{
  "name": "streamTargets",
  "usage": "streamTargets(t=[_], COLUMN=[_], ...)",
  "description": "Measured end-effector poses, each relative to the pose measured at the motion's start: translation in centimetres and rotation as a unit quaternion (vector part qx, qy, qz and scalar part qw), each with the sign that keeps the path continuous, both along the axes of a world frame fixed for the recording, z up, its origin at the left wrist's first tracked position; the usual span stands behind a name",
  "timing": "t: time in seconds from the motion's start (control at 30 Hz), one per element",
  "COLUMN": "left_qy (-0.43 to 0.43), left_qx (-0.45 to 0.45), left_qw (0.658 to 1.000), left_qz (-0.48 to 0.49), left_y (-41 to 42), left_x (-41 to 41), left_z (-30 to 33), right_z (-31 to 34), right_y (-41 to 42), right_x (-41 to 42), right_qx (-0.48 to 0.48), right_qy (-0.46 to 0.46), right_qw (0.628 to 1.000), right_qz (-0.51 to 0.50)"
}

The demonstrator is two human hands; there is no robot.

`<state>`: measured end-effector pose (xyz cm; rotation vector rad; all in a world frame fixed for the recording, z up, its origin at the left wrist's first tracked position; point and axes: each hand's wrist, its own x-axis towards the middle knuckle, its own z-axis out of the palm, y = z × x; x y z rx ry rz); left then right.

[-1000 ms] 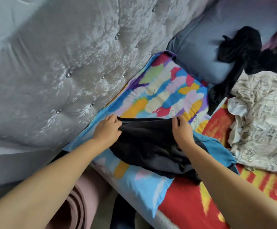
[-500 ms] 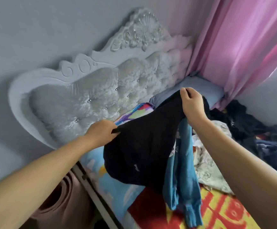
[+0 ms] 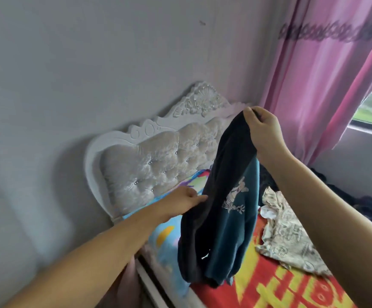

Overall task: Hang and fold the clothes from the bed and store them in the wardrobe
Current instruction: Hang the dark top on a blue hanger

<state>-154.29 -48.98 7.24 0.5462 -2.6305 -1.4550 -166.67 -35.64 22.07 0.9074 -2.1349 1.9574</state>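
The right hand (image 3: 262,130) pinches the top end of a dark garment (image 3: 207,218), raised in front of the headboard (image 3: 158,165). A teal garment (image 3: 236,230) with a pale print hangs with it; whether the two are joined cannot be told. The long axis runs nearly straight down from the grip, the lower end just above the bed (image 3: 269,285) below the headboard. The left hand (image 3: 185,200) is nearer the hanging middle, fingers extended against its edge, gripping nothing. Judgement: the left hand is best placed to take the free side.

Person, two forearms in view: left hand (image 3: 186,200) and right hand (image 3: 262,130) bare; no sleeves, rings, watch or gloves visible.
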Motion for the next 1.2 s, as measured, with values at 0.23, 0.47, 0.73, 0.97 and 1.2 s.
streamTargets(t=[0.23,0.47,0.73,0.97,1.2], left_qy=[-0.015,-0.101,-0.002,0.119,0.071], left_qx=[0.146,0.09,0.108,0.353,0.23], left_qw=[0.987,0.978,0.993,0.901,0.966], left_qz=[-0.065,-0.159,-0.045,0.22,0.091], left_y=[3.3,6.9,14.2,18.5,20.1], left_x=[12.0,22.1,28.0,37.2,47.3], left_z=[0.4,6.8,7.1,5.4,8.5], right_z=[-1.8,0.1,1.1,-4.6,-4.6], right_y=[4.1,7.6,16.8,21.1,17.3], right_x=[9.6,17.0,22.5,29.0,36.0], right_qx=[0.054,0.142,0.28,0.649,0.6], right_qy=[-0.017,0.044,0.086,0.242,0.392], right_qw=[0.998,0.988,0.94,0.657,0.684], right_qz=[-0.012,0.052,0.174,0.297,0.134])
